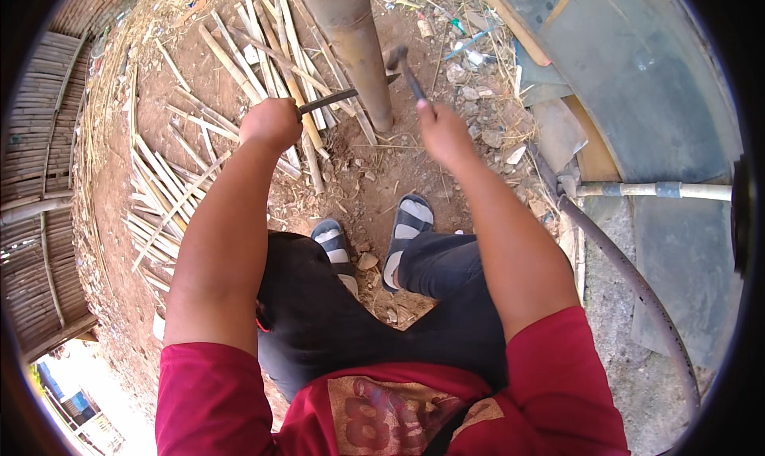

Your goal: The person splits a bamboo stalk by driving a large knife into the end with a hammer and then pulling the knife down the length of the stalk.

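Observation:
My left hand point(271, 124) is closed around the grip of a long dark knife point(328, 100). Its blade reaches a thick upright bamboo pole point(351, 46), and the tip shows past the pole's right side. The pole covers the blade's middle, so whether it lies in the pole or behind it I cannot tell. In my right hand point(446, 136) is a hammer point(410, 80), gripped by its handle. The hammer's head is close to the blade's tip, right of the pole, slightly blurred; contact between them is not clear.
Many split bamboo strips point(171, 189) lie on the dirt at the left, with more sticks point(271, 46) beyond the pole. Grey sheets point(637, 74), a dark hose point(629, 273) and a white pipe point(693, 191) are at the right. My sandalled feet point(410, 225) stand below the pole.

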`<state>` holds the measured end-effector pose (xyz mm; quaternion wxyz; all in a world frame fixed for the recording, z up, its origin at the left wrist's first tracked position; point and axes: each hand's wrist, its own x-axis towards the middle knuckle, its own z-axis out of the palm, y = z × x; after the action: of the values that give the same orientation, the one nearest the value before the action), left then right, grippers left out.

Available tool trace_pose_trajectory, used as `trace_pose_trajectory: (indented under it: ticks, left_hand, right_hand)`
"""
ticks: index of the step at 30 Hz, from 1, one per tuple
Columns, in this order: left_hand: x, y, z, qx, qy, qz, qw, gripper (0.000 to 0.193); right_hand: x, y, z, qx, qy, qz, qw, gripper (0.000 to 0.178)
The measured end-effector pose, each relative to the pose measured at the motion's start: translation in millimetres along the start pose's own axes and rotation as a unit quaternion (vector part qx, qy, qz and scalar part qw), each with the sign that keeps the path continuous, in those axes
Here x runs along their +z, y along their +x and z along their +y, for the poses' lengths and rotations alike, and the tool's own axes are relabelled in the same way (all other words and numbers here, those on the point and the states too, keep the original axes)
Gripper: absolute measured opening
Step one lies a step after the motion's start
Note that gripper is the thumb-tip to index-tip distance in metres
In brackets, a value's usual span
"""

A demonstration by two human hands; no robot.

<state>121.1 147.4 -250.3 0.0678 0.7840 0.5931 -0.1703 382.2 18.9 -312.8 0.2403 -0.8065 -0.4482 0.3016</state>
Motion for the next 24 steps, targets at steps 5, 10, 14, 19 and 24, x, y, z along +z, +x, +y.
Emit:
trace_pose_trajectory:
  ticks: [5, 10, 14, 19, 24]
  left_hand:
    - [1.1, -0.2, -2.0, 0.014, 0.017, -0.031, 0.999, 0.028]
    - [1.7, 0.4, 2.2, -0.015, -0.012, -0.012, 1.0, 0.024]
    - [1.8, -0.1, 0.2, 0.0, 0.006, -0.013, 1.0, 0.024]
    - [6.4, -1.2, -5.2, 0.013, 0.011, -0.026, 1.0, 0.027]
    - [3.8, 1.8, -1.2, 0.011, 0.008, 0.001, 1.0, 0.028]
  right_hand:
    - [-41.5, -9.1, -38.8, -0.067, 0.079, 0.121, 0.987, 0.054]
    - [0.9, -7.1, -1.8, -0.026, -0.029, 0.039, 0.998, 0.054]
    - [-29.3, -5.7, -30.4, -0.027, 0.044, 0.061, 0.997, 0.053]
    - [-30.9, -8.5, -34.0, -0.071, 0.075, 0.136, 0.985, 0.056]
    - [21.6, 6.6, 17.5, -0.036, -0.034, 0.07, 0.996, 0.06]
